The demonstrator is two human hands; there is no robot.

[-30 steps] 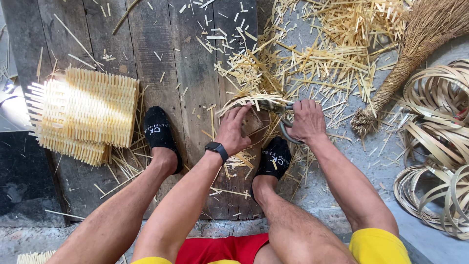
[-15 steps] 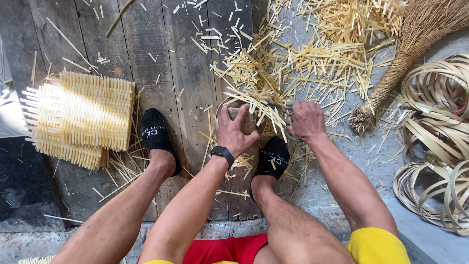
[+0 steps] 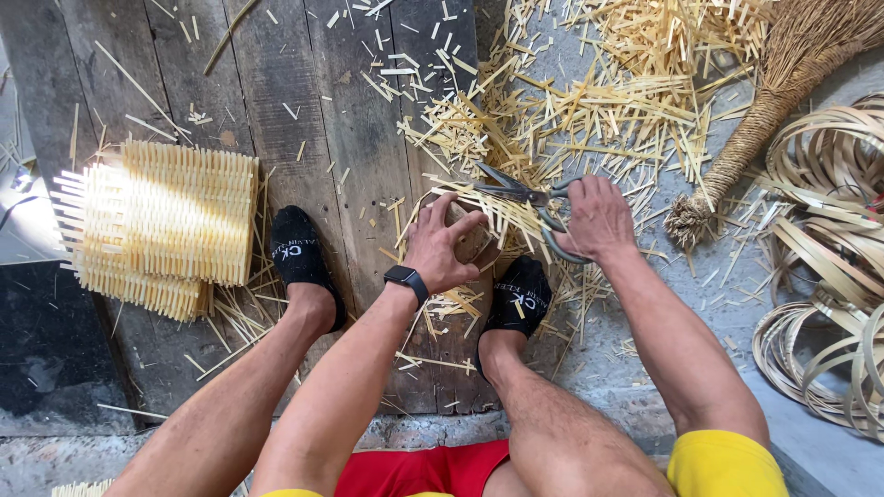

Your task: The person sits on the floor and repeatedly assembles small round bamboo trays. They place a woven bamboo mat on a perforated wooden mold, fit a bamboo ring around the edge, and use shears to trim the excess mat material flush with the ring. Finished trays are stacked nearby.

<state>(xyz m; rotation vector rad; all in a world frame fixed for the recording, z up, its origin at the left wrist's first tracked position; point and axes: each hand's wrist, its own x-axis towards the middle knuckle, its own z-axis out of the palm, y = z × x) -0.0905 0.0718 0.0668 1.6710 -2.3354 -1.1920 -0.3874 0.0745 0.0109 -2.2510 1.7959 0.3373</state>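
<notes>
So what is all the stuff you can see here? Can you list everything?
Scissors: one pair, grey metal, in the right hand, blades over the strips.
Small woven piece: one, pale straw with brown inside, under the left hand.
Woven mats: a stack, yellow, left on the planks.
Cut strips: too many to count, straw yellow, scattered up top.
Broom: one, brown, upper right.
Coiled strips: several hoops, tan, right edge.
Wooden planks: grey-brown, underneath.
Socks: two, black.
Watch: one, black, left wrist.
Left hand; right hand.
</notes>
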